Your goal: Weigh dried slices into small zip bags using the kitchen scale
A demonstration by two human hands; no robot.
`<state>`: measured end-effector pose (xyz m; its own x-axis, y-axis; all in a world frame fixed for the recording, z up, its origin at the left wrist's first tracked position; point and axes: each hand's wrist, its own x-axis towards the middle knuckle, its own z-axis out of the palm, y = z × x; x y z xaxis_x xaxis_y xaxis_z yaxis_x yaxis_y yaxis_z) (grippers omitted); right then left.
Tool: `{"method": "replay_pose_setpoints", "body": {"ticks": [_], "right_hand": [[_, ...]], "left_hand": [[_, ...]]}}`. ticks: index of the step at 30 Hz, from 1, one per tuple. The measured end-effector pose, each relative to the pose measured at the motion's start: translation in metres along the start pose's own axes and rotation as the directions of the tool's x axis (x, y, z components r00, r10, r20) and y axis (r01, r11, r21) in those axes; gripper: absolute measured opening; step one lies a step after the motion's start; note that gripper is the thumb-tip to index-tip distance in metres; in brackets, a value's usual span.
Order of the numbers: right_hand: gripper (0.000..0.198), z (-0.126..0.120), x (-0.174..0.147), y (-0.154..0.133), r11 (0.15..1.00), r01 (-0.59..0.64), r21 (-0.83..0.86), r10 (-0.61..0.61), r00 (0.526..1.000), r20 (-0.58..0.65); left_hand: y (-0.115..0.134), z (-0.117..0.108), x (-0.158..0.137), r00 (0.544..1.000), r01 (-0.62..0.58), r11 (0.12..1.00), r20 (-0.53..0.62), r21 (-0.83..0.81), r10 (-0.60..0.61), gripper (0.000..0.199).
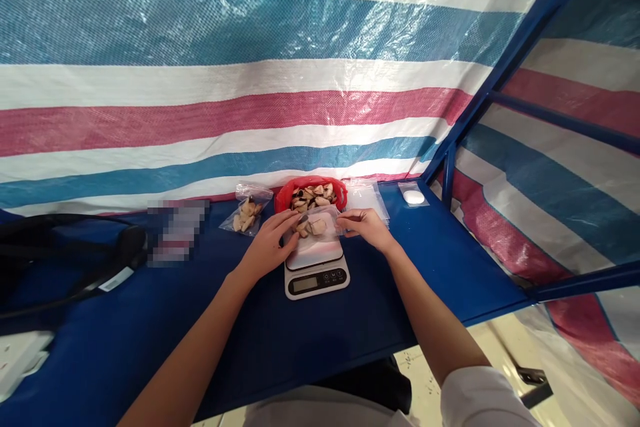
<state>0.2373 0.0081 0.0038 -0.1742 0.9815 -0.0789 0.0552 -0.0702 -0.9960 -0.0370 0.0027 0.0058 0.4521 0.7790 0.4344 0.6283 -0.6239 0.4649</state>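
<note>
A clear zip bag (327,229) with a few pale, dark-edged dried slices, which look like mushroom, lies over the plate of a white digital kitchen scale (318,281). My left hand (270,245) grips the bag's left side, thumb and fingers around its edge. At the opposite side, my right hand (367,227) pinches the bag's right edge with closed fingertips. Just behind the scale stands a red plastic bag (284,196), open at the top and full of similar slices (315,195). Further left lies another filled clear bag (247,213). The scale's reading is not legible.
Flat clear bags (367,199) lie behind my right hand. A small bag with a white round item (413,197) is near the back right corner. Black straps (125,247) and a white power strip (23,357) sit left on the blue table (320,347). Striped sheeting (225,127) hangs behind.
</note>
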Motion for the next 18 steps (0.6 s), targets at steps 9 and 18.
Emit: {"method": "replay_pose_setpoints", "body": {"ticks": [9,18], "right_hand": [[0.036,-0.031,-0.015,0.011,0.908,0.187,-0.374,-0.256,0.956,-0.144],[0.042,-0.028,-0.035,0.041,0.236,0.304,-0.923,-0.362,0.909,0.207]], "left_hand": [[-0.018,-0.005,-0.040,0.964,0.162,0.975,-0.235,0.150,-0.124,0.038],[-0.035,0.004,-0.059,0.987,0.156,0.932,-0.027,0.328,-0.156,0.050]]}}
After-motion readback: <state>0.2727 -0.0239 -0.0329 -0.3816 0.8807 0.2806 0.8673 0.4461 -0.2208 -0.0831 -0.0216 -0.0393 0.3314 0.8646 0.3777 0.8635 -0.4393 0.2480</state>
